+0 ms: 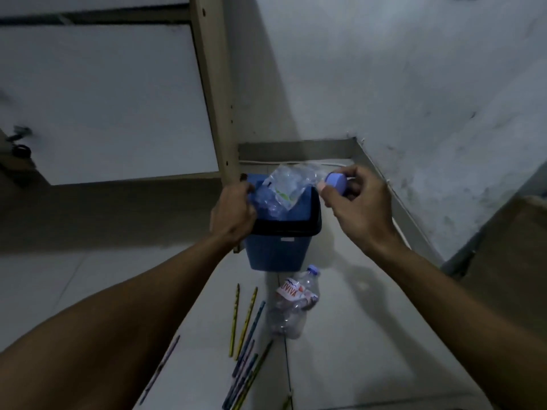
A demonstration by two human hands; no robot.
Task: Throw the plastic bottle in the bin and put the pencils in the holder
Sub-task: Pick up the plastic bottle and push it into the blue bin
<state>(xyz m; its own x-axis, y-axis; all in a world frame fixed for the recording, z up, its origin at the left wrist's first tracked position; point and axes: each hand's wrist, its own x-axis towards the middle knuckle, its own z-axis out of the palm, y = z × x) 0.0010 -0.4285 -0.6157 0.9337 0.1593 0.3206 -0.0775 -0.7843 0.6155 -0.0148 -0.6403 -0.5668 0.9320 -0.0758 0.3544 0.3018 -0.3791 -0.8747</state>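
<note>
A small blue bin (276, 253) with a dark rim stands on the floor by a wooden leg. A crushed clear plastic bottle (284, 189) with a light blue cap pokes out of its top opening. My right hand (359, 207) grips the bottle at its cap end. My left hand (233, 213) rests on the bin's left rim and lid, fingers curled over it. A second clear bottle (293, 303) with a red and white label lies on the floor in front of the bin. Several pencils (247, 324) lie scattered on the tiles to its left. No holder shows.
A pale wooden furniture leg (213, 93) and a white panel (103, 99) rise at the left behind the bin. A stained white wall (429, 84) closes the right side, with a cable along its base. A brown box (509, 255) sits at the far right.
</note>
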